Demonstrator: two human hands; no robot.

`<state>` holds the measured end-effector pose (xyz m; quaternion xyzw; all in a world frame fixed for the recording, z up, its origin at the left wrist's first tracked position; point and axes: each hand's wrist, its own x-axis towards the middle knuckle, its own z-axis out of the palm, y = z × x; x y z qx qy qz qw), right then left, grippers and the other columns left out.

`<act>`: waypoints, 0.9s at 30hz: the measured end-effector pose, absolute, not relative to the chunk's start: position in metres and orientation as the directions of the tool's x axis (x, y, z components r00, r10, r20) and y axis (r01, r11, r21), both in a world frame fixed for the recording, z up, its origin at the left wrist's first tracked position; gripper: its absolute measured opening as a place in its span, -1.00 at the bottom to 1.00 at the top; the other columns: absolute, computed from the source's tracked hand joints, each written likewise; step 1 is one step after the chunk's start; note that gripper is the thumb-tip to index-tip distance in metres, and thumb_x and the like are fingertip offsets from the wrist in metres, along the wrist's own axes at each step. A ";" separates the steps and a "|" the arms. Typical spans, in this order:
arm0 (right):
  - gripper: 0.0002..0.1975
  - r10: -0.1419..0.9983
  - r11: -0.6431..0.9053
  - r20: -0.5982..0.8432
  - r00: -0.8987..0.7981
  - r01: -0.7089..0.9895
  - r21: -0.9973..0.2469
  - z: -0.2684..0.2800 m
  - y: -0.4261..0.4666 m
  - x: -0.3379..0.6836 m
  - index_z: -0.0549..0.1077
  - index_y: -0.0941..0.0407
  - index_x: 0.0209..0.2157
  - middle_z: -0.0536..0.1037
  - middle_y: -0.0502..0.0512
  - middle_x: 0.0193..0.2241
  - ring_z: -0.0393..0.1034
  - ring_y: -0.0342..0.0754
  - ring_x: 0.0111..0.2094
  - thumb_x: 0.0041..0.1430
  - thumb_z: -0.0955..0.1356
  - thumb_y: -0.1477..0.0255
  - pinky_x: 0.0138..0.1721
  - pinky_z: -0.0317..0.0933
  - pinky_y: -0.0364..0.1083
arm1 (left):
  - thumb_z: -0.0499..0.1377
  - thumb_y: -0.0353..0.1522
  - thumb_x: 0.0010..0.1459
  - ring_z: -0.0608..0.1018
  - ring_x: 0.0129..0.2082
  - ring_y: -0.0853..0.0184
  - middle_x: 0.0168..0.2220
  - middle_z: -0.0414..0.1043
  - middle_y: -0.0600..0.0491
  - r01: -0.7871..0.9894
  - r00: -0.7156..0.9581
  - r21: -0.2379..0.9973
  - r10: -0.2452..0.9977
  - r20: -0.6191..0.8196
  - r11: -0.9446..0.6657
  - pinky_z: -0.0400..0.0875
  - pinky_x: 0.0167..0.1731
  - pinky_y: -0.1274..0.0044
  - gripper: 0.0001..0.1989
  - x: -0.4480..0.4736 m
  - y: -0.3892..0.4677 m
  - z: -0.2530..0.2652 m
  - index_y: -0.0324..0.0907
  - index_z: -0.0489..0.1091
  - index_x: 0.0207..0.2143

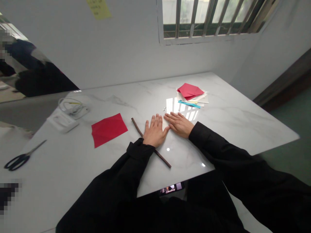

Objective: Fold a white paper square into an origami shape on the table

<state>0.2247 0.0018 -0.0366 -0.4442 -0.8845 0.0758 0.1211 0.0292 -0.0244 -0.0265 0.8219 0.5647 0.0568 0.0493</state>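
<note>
Head view, left hand: left hand (154, 132) lies flat, palm down, fingers spread a little, holding nothing; it rests across a thin brown stick (150, 142)
Head view, right hand: right hand (179, 124) flat on the table too, fingers straight and pointing left, empty; its fingertips lie just beside the left hand's thumb side, whether touching I cannot tell
Stick: runs on a diagonal from upper left to lower right; its middle is hidden under the left hand and cuff, both ends showing
Sleeves: both arms in black sleeves (220, 152)
Table: white marble-look table (243, 123), glossy, with window glare near the hands
Red sheet: a flat red paper square (109, 129) lies left of the stick, near but apart from it
Paper pile: stack of coloured paper (191, 95) beyond the right hand, red on top, white and blue edges beneath
Small bits: a few tiny shiny beads (164, 108) just past the fingertips
Left edge: black-handled scissors (20, 158) well apart; farther back a white coiled cable (73, 106) on a white box
Near edge: a phone (171, 188) with lit screen below the table rim
</note>
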 end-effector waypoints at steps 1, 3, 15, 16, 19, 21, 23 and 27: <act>-0.42 0.812 0.583 0.140 -0.566 0.775 -0.243 -0.037 0.001 0.226 0.15 0.10 0.49 0.15 0.18 0.49 0.02 0.29 0.50 0.52 0.17 0.32 0.44 -0.03 0.40 | -0.13 -0.06 0.50 -0.02 0.55 -0.06 0.55 -0.12 -0.25 0.920 0.362 0.146 0.932 0.030 -0.363 -0.09 0.45 -0.05 -0.29 0.028 -0.024 -0.025 -0.24 -0.02 0.53; -0.39 0.829 0.559 0.133 -0.543 0.793 -0.245 -0.038 -0.002 0.229 0.14 0.12 0.49 0.14 0.19 0.50 0.00 0.34 0.50 0.53 0.18 0.24 0.43 -0.04 0.43 | -0.15 -0.08 0.52 -0.05 0.55 -0.07 0.56 -0.15 -0.21 0.917 0.376 0.145 0.927 0.008 -0.373 -0.12 0.45 -0.05 -0.32 0.025 -0.023 -0.023 -0.23 -0.03 0.53; -0.59 0.836 0.539 0.294 -0.464 0.797 -0.274 -0.036 -0.004 0.236 0.55 0.12 0.17 0.57 0.20 0.22 0.42 0.24 0.21 0.48 0.30 0.22 0.29 0.25 0.22 | 0.04 -0.26 0.48 -0.04 0.54 -0.17 0.52 0.08 0.01 0.870 0.457 0.148 0.882 0.112 -0.470 -0.10 0.41 -0.17 -0.54 0.018 -0.009 -0.015 0.05 0.33 0.37; -0.63 0.825 0.556 0.305 -0.477 0.781 -0.283 -0.035 -0.003 0.238 0.58 0.11 0.12 0.60 0.20 0.17 0.46 0.20 0.17 0.49 0.29 0.24 0.27 0.26 0.19 | 0.06 -0.27 0.47 -0.02 0.53 -0.18 0.52 0.09 0.01 0.869 0.454 0.156 0.883 0.123 -0.469 -0.08 0.40 -0.17 -0.56 0.017 -0.008 -0.015 0.06 0.37 0.35; -0.70 0.784 0.612 0.346 -0.516 0.739 -0.282 -0.034 -0.001 0.242 0.64 0.10 0.01 0.65 0.22 0.08 0.53 0.14 0.07 0.47 0.30 0.33 0.23 0.28 0.16 | 0.19 -0.32 0.40 0.09 0.49 -0.16 0.49 0.14 -0.02 0.862 0.440 0.173 0.873 0.211 -0.476 0.02 0.40 -0.08 -0.54 0.014 -0.005 -0.012 0.02 0.40 0.31; -0.73 0.765 0.631 0.373 -0.525 0.727 -0.271 -0.035 0.000 0.244 0.64 0.12 0.01 0.64 0.24 0.08 0.53 0.15 0.05 0.43 0.34 0.38 0.21 0.29 0.16 | 0.28 -0.36 0.32 0.24 0.41 -0.09 0.42 0.24 -0.07 0.855 0.417 0.187 0.856 0.306 -0.483 0.14 0.38 0.04 -0.49 0.012 -0.005 -0.008 -0.03 0.39 0.30; -0.73 0.760 0.633 0.397 -0.515 0.725 -0.270 -0.036 0.000 0.245 0.63 0.13 0.02 0.63 0.24 0.08 0.51 0.18 0.05 0.37 0.37 0.41 0.19 0.31 0.17 | 0.33 -0.38 0.26 0.37 0.27 -0.03 0.28 0.38 -0.10 0.857 0.380 0.202 0.846 0.374 -0.475 0.28 0.28 0.15 -0.52 0.012 -0.005 -0.004 -0.07 0.43 0.21; -0.75 0.756 0.638 0.417 -0.504 0.708 -0.302 -0.038 -0.001 0.245 0.65 0.10 -0.03 0.65 0.21 0.05 0.52 0.16 0.02 0.30 0.40 0.47 0.15 0.37 0.15 | 0.25 -0.45 0.30 0.50 -0.03 0.08 -0.09 0.52 -0.04 0.839 0.447 0.204 0.853 0.269 -0.504 0.41 0.03 0.26 -0.84 0.014 -0.006 -0.002 -0.08 0.54 -0.10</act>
